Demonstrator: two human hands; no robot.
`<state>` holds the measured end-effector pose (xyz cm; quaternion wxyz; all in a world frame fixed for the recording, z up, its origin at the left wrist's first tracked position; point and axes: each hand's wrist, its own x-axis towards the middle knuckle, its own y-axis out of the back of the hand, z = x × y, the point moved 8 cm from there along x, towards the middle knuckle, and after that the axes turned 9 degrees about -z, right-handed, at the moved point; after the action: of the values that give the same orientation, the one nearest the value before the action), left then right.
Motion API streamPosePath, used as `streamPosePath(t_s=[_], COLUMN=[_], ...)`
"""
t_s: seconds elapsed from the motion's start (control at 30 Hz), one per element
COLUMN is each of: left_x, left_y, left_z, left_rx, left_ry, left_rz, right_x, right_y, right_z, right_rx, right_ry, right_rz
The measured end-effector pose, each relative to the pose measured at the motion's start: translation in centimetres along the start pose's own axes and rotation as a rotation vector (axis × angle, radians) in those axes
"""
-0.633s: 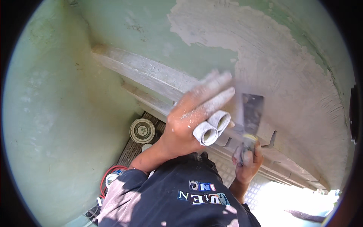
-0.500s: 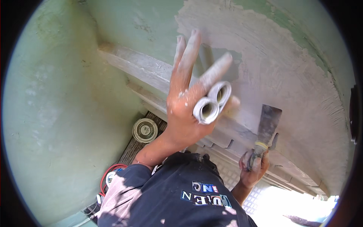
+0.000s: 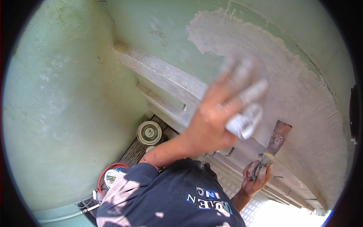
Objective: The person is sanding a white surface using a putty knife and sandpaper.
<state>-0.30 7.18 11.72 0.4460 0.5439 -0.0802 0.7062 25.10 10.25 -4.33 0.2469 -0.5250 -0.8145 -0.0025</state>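
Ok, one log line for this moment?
left hand: holding white rolled sheet, blurred | right hand: gripping flat metal-bladed scraper | green wall: pale-grey patch

A scuffed, pale green wall (image 3: pixel 64 113) fills the frame's left side. A long, whitish-grey, straight-edged ledge (image 3: pixel 162 73) slants from upper left toward the centre. Dark, weathered wooden boards (image 3: pixel 129 154) show lower left of centre; glaring white daylight (image 3: pixel 283 213) floods the lower right.

Your left hand (image 3: pixel 214 119), blurred near the centre of the frame, holds rolled paper (image 3: pixel 243 125). Your right hand (image 3: pixel 258 177), lower right, grips a scraper (image 3: pixel 280 137), blade up. A round tub (image 3: pixel 149 132) sits left of centre, near the green wall (image 3: pixel 68 125).
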Motion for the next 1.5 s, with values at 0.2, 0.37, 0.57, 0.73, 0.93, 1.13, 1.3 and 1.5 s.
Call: streamPosePath(t_s=[0.2, 0.37, 0.57, 0.73, 0.93, 1.13, 1.3, 1.5], left_x=[-0.1, -1.9, -0.8, -0.9, -3.1, -4.6, -4.6, -4.0], left_y=[-1.3, -4.9, 1.0, 0.3, 2.2, 5.8, 7.4, 8.7], left_z=[-0.7, 1.8, -1.4, -1.8, -1.7, -3.4, -5.7, -7.5], left_rx=[0.086, -0.243, 0.159, 0.134, -0.151, -0.020, 0.146, 0.147], left_ry=[0.077, -0.038, 0.043, 0.072, 0.125, 0.175, 0.211, 0.184], left_rz=[-0.116, -0.544, 0.027, -0.149, -0.065, 0.126, 0.091, 0.062], right_x=[0.0, 0.3, -0.5, -0.2, 3.1, 7.9, 9.6, 10.2], right_y=[-0.4, -1.2, -0.4, -1.4, -6.2, -14.2, -17.9, -20.4], right_z=[0.9, 0.9, 1.8, 2.2, 0.0, -0.6, 0.4, 0.7], right_rx=[0.019, -0.005, 0.063, 0.097, 0.023, -0.242, -0.313, -0.188], right_ry=[-0.031, -0.066, -0.066, -0.145, -0.049, -0.203, -0.181, -0.182], right_rz=[-0.019, 0.030, 0.029, -0.008, -0.112, -0.318, -0.411, -0.289])
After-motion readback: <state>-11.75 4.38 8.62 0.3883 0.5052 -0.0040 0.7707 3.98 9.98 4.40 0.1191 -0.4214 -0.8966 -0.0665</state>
